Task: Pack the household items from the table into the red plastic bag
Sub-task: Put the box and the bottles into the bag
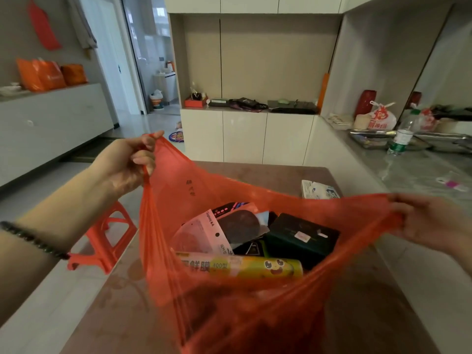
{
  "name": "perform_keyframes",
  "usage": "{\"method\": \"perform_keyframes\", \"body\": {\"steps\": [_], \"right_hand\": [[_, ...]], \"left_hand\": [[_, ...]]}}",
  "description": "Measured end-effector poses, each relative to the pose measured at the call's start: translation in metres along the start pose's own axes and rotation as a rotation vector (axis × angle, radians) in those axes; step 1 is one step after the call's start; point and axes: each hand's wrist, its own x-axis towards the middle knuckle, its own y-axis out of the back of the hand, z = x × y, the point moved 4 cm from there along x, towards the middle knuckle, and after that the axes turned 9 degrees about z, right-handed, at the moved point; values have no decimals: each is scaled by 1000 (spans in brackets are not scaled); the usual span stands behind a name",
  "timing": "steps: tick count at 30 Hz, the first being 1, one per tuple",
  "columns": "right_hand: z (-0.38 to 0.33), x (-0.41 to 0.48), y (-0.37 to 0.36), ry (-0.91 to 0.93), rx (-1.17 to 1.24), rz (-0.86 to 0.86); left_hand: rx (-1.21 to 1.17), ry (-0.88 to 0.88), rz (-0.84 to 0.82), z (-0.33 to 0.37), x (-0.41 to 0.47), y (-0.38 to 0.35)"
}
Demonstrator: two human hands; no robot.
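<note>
**Item:** red plastic bag (194, 185). Thin translucent film, soft, with no shape of its own. It stands on the brown tabletop (109, 302) with its mouth drawn wide.

**Hold:** the left hand (127, 159) pinches one handle loop and holds it raised. The right hand (429, 221) pinches the opposite loop and pulls it out sideways. The fingers of both hands are curled on the film. The loops are the best place to take hold; elsewhere the film would likely stretch or tear against a box corner.

**Contents:**
- Yellow cling-film roll (245, 267): rigid, light, apt to roll.
- Dark green box (301, 236): stiff, sharp-cornered, probably the heaviest.
- Pink card pack (201, 233): flat and bendable, with a dark flat pack behind it.

**Outstanding:** white packet (319, 190), soft and light by its look. It lies on the tabletop just beyond the bag rim, near the far edge.

**Clearances:**
- An orange stool (107, 241) sits close off the left edge.
- A grey counter (421, 169) with a water bottle (402, 136) stands to the right, apart from the tabletop.
- The room above the mouth is open.
</note>
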Motion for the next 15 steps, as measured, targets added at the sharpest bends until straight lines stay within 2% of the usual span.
{"method": "perform_keyframes", "body": {"steps": [1, 2, 3, 6, 8, 9, 12, 15], "right_hand": [[-24, 2, -12, 26, -36, -45], [-45, 5, -30, -33, -31, -57], [-72, 6, -46, 58, -171, -10], [-123, 22, -70, -32, -153, 100], [-151, 35, -76, -13, -265, 149], [-161, 38, -86, 13, -304, 200], [-183, 44, -99, 68, -285, 179], [-170, 54, -89, 32, -441, 172]], "left_hand": [[7, -2, 12, 3, 2, -5], [5, -4, 12, 9, 3, -11], [-3, -11, 11, 17, 3, -18], [21, -28, 33, 43, 6, -37], [73, -64, 43, 55, 9, -55], [93, -83, 30, 60, 11, -64], [177, -153, -54, 69, 11, -84], [414, -162, -115, 59, 13, -76]]}}
